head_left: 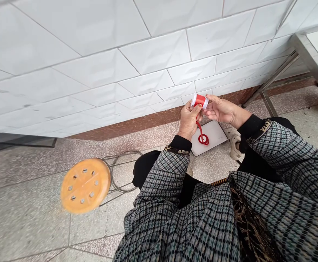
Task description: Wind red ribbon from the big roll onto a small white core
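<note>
Both my hands grip the red ribbon spool point(199, 100) at twelve o'clock: left hand point(189, 120) pinching the ribbon tail point(202, 135), right hand point(222, 110) clamped, apparently, on its flange. Unwinding underway; more length needs drawing off.

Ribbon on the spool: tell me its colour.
Red, on a white-ended spool; ribbon shows best in the head view.

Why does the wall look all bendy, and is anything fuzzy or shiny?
Head view: the wide lens bows the white tiled wall so its grout lines curve and tilt; light is soft and even, with faint shadows and only a dull sheen on the tiles; the orange stool looks slightly smeared, while the red ribbon spool in both hands is fairly sharp.
</note>
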The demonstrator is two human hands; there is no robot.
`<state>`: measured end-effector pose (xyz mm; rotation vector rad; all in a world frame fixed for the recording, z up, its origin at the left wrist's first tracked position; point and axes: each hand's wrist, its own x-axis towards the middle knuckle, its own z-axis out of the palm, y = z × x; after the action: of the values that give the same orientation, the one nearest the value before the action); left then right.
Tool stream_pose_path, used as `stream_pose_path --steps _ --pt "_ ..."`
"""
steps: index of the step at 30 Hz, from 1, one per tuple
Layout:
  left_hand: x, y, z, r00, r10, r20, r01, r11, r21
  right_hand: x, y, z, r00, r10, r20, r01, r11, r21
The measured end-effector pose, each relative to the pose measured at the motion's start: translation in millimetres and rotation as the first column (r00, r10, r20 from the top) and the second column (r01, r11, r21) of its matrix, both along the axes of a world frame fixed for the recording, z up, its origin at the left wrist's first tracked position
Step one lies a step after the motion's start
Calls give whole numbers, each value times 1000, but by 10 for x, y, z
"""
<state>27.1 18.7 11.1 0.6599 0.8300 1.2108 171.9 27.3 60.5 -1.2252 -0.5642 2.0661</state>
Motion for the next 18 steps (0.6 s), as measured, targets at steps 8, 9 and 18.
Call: stream_pose_path --steps 8,9,18 --pt "16 5 -24 999 17 35 -16 999 -27 7 -41 -46 970 75 231 -132 962 241" --pt "21 9 -28 999 30 45 -29 999 -28 5 -46 -78 958 54 281 -149 931 332" --pt "24 22 -21 998 16 63 -11 997 -83 -15 -34 -175 677 -313 666 -381 626 681"
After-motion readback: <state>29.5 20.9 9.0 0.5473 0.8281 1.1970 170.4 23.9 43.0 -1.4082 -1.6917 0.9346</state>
